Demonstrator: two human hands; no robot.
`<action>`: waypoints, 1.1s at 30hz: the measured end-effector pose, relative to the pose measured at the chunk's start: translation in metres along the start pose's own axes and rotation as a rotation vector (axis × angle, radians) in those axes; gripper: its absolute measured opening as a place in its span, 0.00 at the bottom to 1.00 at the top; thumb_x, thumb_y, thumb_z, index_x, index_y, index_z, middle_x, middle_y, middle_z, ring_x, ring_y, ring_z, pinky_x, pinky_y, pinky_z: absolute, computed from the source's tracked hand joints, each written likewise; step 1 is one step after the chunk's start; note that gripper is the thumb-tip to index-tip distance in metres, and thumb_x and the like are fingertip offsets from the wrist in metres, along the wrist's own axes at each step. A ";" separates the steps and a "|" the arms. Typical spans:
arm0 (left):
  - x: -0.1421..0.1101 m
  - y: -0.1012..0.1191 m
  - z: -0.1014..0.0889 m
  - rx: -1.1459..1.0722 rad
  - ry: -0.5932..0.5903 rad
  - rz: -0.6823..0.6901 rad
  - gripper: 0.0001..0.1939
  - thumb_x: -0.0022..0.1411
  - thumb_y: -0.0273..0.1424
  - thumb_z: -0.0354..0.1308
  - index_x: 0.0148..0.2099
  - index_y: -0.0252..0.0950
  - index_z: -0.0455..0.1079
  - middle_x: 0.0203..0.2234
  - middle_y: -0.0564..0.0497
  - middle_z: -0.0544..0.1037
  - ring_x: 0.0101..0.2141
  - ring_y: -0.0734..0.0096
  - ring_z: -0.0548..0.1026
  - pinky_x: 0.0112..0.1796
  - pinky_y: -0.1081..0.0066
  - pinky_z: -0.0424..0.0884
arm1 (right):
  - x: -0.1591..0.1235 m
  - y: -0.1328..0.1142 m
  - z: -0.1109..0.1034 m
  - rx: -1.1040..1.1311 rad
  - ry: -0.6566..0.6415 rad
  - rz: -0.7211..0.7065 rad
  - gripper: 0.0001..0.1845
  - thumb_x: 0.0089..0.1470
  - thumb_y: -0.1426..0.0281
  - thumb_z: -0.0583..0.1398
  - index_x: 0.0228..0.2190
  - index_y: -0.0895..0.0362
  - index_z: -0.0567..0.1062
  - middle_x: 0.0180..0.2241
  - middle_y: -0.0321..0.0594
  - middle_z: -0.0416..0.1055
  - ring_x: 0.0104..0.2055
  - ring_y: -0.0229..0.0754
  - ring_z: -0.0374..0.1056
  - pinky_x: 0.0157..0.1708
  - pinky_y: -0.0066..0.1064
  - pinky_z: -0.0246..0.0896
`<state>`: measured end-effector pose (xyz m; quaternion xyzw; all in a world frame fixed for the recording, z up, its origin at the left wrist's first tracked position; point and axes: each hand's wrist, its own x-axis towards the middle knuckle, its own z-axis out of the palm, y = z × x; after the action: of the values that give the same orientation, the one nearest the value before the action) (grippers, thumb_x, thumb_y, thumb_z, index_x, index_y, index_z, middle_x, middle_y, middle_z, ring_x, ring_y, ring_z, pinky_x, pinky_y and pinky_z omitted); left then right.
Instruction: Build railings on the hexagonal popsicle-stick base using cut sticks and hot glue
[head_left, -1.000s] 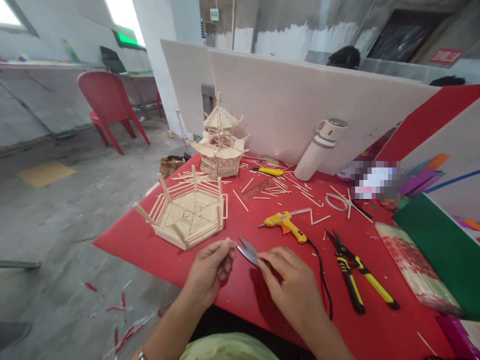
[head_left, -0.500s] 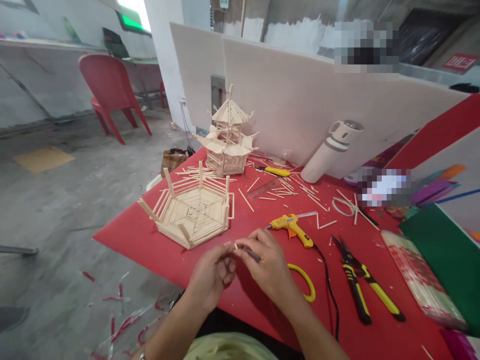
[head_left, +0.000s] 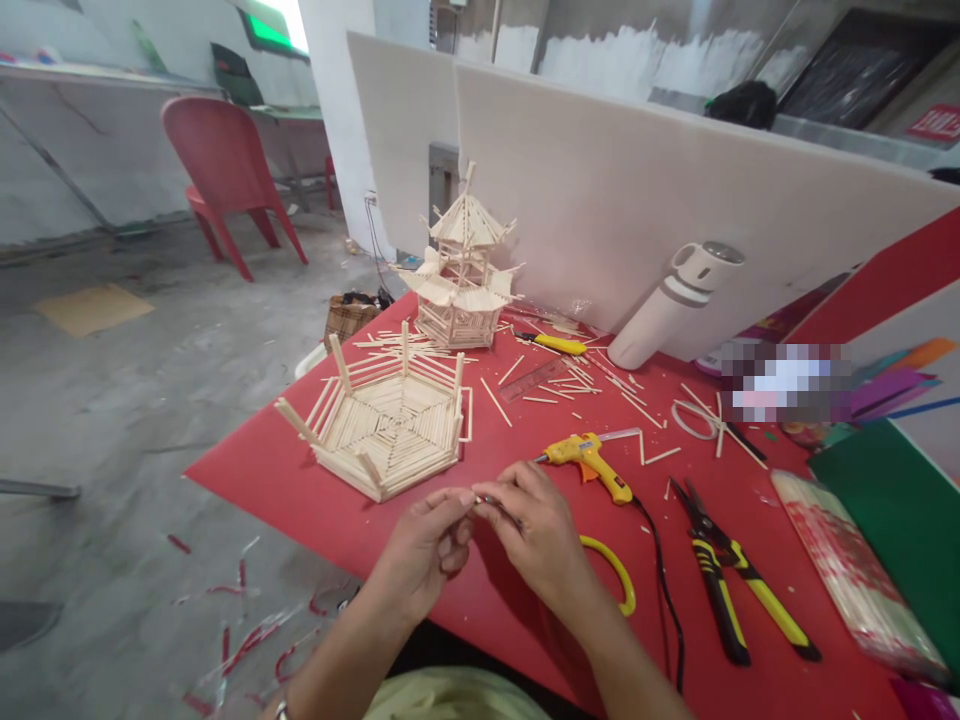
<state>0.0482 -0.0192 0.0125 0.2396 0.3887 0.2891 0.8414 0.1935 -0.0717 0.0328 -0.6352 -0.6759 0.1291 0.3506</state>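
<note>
My left hand (head_left: 433,540) is closed, its thumb and forefinger pinching the end of a short pale wooden stick (head_left: 478,500). My right hand (head_left: 534,525) meets it at the fingertips, closed around a small dark grey strip (head_left: 510,512) that touches the stick; my fingers hide most of both. Beyond my left hand sits a hexagonal stick base (head_left: 397,420) with upright posts and low railings. A yellow glue gun (head_left: 589,465) lies just past my right hand. A yellow curved ring (head_left: 619,575) shows partly beside my right wrist.
A stick pagoda model (head_left: 465,270) stands at the back of the red table (head_left: 300,480). Loose sticks, a ruler (head_left: 532,378), a yellow cutter (head_left: 559,344) and a white flask (head_left: 675,305) lie or stand behind. Cutting pliers (head_left: 724,560) and a bagged stick pack (head_left: 855,570) are right.
The grey strip and stick have tilted slightly between my fingertips, and my fingers have shifted a little. The view has turned slightly. Both hands keep their hold.
</note>
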 end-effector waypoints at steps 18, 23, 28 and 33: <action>0.004 -0.001 0.010 -0.133 0.159 0.143 0.16 0.40 0.29 0.75 0.27 0.33 0.69 0.23 0.51 0.79 0.21 0.78 0.74 0.15 0.84 0.60 | -0.024 0.082 -0.067 -0.668 0.024 0.496 0.22 0.52 0.74 0.56 0.50 0.60 0.73 0.45 0.51 0.72 0.47 0.53 0.68 0.42 0.39 0.61; 0.007 -0.005 0.011 -0.168 0.213 0.078 0.13 0.42 0.21 0.73 0.32 0.31 0.75 0.21 0.50 0.79 0.21 0.77 0.76 0.19 0.82 0.68 | -0.023 0.108 -0.071 -0.704 -0.154 0.627 0.16 0.54 0.67 0.56 0.43 0.57 0.74 0.41 0.49 0.73 0.42 0.51 0.71 0.31 0.33 0.55; 0.007 -0.007 0.005 -0.169 0.193 0.078 0.12 0.44 0.20 0.73 0.33 0.30 0.76 0.22 0.48 0.80 0.21 0.77 0.76 0.20 0.82 0.70 | -0.019 0.117 -0.069 -0.590 -0.132 0.635 0.13 0.53 0.68 0.55 0.38 0.57 0.75 0.38 0.48 0.73 0.40 0.49 0.71 0.32 0.32 0.55; 0.008 -0.008 0.001 -0.170 0.169 0.106 0.16 0.40 0.23 0.75 0.33 0.30 0.77 0.21 0.49 0.79 0.20 0.79 0.74 0.21 0.82 0.69 | -0.027 0.102 -0.074 -0.255 0.143 0.662 0.18 0.52 0.63 0.57 0.43 0.57 0.73 0.41 0.48 0.75 0.41 0.49 0.72 0.39 0.35 0.62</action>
<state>0.0559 -0.0194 0.0042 0.1623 0.4190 0.3841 0.8066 0.3179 -0.1014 0.0143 -0.8657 -0.4180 0.1054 0.2543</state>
